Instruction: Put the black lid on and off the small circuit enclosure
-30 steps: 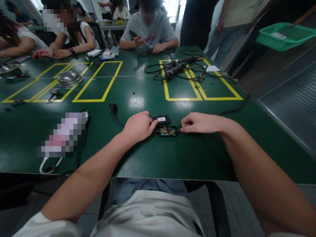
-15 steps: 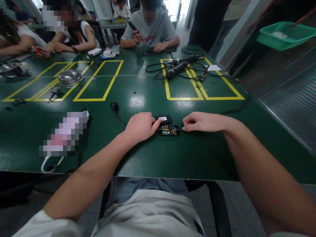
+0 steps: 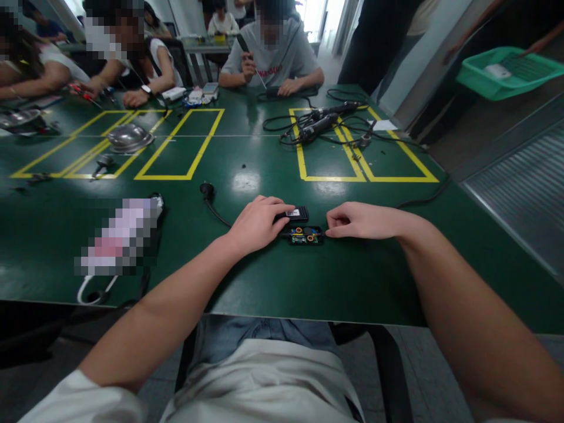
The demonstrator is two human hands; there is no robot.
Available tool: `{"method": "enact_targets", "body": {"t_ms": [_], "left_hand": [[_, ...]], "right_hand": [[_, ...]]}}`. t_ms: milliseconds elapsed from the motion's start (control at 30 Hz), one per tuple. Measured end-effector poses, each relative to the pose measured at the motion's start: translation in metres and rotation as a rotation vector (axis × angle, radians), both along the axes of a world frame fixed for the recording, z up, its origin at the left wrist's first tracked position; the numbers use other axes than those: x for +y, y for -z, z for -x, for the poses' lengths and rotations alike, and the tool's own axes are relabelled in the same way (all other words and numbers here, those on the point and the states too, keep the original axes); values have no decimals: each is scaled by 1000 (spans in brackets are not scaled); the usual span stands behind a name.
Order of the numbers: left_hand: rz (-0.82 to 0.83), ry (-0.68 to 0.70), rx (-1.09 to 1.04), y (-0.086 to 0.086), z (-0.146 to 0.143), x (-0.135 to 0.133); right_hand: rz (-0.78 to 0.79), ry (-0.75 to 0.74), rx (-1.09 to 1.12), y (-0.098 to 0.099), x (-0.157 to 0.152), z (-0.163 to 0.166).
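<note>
In front of me on the green table lies an open black plastic case (image 3: 305, 236) with a circuit board and copper-coloured ring coils inside. A black ribbed cover (image 3: 301, 213) with a white label lies just behind it. My left hand (image 3: 259, 224) holds the left part of this cover, its index finger on top and the thumb at the near side. My right hand (image 3: 352, 220) is closed in a pinch at the cable by the case's right end; the fingertips partly hide the cable. From behind my left hand runs a cord with a black plug (image 3: 206, 190).
A phone-like object (image 3: 117, 232), partly pixelated, lies at left with a white cord. Farther back are a metal bowl (image 3: 130, 138) and black electric screwdrivers with tangled cords (image 3: 319, 124). Several people sit across the table; at right a person holds a green basket (image 3: 497, 88).
My left hand's fingers have stretched from beside the case onto the cover, and the thumb has lifted off the case's left end. My right hand stays nearly still.
</note>
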State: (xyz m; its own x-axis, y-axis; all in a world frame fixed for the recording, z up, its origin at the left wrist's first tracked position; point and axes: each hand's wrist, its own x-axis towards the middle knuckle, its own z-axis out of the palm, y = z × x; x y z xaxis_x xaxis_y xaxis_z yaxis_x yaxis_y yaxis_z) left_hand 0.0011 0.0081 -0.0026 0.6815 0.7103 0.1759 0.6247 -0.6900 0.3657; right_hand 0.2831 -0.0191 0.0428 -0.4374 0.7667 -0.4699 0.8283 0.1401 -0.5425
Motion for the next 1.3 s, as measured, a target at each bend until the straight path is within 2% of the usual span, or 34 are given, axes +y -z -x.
{"method": "enact_targets", "body": {"t_ms": [167, 333, 467, 533, 1300], "left_hand": [[-13, -63, -21, -4, 1, -2], [-75, 74, -244, -15, 3, -16], [-16, 255, -81, -19, 1, -19], [12, 294, 12, -20, 0, -19], [54, 273, 41, -16, -7, -21]], "right_hand": [[3, 1, -2, 0, 1, 1], [-2, 21, 1, 0, -1, 1], [0, 16, 3, 0, 0, 0], [-7, 7, -5, 0, 0, -1], [13, 20, -3, -1, -2, -1]]}}
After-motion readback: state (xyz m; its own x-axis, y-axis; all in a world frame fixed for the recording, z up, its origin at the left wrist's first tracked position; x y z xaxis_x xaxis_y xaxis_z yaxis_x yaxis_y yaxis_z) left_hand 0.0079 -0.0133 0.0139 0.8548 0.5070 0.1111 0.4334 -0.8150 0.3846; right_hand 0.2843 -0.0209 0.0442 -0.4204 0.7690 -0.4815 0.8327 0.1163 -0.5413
